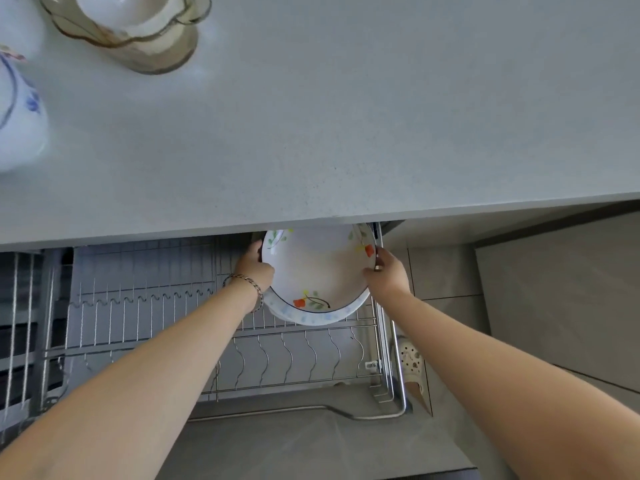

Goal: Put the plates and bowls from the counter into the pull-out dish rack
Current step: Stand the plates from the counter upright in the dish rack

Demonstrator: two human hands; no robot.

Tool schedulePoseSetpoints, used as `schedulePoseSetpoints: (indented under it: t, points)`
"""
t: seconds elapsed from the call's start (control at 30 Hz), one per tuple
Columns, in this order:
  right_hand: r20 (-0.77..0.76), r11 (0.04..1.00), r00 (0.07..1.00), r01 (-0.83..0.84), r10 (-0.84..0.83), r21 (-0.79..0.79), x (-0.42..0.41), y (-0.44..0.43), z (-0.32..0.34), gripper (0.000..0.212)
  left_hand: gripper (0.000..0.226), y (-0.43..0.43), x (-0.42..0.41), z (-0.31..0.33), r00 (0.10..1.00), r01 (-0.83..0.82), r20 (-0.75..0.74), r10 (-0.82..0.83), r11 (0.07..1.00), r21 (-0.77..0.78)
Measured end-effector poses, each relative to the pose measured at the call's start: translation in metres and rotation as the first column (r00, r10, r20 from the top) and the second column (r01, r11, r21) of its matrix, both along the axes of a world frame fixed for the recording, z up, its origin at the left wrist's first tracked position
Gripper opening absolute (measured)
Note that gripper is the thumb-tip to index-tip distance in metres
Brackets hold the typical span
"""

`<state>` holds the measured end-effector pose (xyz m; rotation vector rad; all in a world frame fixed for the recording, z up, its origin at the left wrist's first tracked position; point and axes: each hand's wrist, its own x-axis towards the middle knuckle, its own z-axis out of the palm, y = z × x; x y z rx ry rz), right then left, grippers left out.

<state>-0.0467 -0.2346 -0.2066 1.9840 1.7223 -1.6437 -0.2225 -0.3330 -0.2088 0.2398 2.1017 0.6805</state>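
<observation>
Far rim of floral plate (318, 265) hidden under counter (346, 133) edge. Blue-patterned plate (311, 317) beneath it shows only a near crescent. Left hand (254, 268): fingers behind the plates, unseen. Far left: amber glass bowl (138, 46) cut by top edge; blue-and-white dish (20, 116) blurred, cut by left edge.

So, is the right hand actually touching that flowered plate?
Touching. The head view shows the right hand gripping the right rim of the flowered plate, thumb hooked over its edge.

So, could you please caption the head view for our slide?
Left hand and right hand hold two stacked plates over the dish rack.
</observation>
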Motion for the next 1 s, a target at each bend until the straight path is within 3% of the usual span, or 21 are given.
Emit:
schedulePoseSetpoints:
  t: [0.17, 0.3, 0.43, 0.6, 0.67, 0.73, 0.83, 0.9, 1.0]
  points:
    - [-0.081, 0.996, 0.996, -0.047, 0.040, -0.081, 0.011, -0.003, 0.004, 0.043, 0.063, -0.004, 0.001, 0.005, 0.995, 0.092, -0.022, -0.092, 0.996, 0.003]
    - [-0.033, 0.982, 0.990, -0.141, 0.138, -0.126, 0.017, 0.004, 0.009, 0.049, 0.068, -0.005, 0.006, 0.018, 0.969, 0.235, -0.058, -0.240, 0.969, -0.081]
    - [0.070, 0.945, 0.946, -0.306, 0.315, -0.111, 0.031, 0.016, 0.033, 0.039, 0.055, -0.005, 0.028, 0.047, 0.882, 0.352, -0.189, -0.433, 0.869, -0.347]
    - [0.240, 0.755, 0.717, -0.637, 0.654, -0.155, 0.056, 0.048, 0.103, 0.036, 0.033, 0.025, 0.068, 0.108, 0.762, 0.629, -0.001, -0.648, 0.740, -0.236]
    - [0.283, 0.679, 0.627, -0.717, 0.726, -0.155, 0.073, 0.068, 0.138, 0.037, 0.024, 0.051, 0.085, 0.131, 0.670, 0.722, -0.012, -0.742, 0.656, -0.221]
    - [0.324, 0.642, 0.583, -0.759, 0.745, -0.111, 0.093, 0.092, 0.176, 0.038, 0.019, 0.085, 0.107, 0.153, 0.657, 0.732, -0.074, -0.750, 0.658, -0.176]
    - [0.337, 0.715, 0.662, -0.697, 0.669, -0.049, 0.132, 0.146, 0.219, 0.040, 0.021, 0.144, 0.149, 0.185, 0.709, 0.698, -0.090, -0.700, 0.714, -0.050]
    - [0.279, 0.829, 0.797, -0.559, 0.535, 0.005, 0.162, 0.192, 0.236, 0.037, 0.023, 0.188, 0.179, 0.202, 0.698, 0.710, -0.117, -0.707, 0.704, -0.016]
    - [0.283, 0.896, 0.881, -0.427, 0.381, 0.123, 0.212, 0.267, 0.246, 0.033, 0.027, 0.251, 0.225, 0.219, 0.683, 0.727, -0.151, -0.715, 0.685, 0.041]
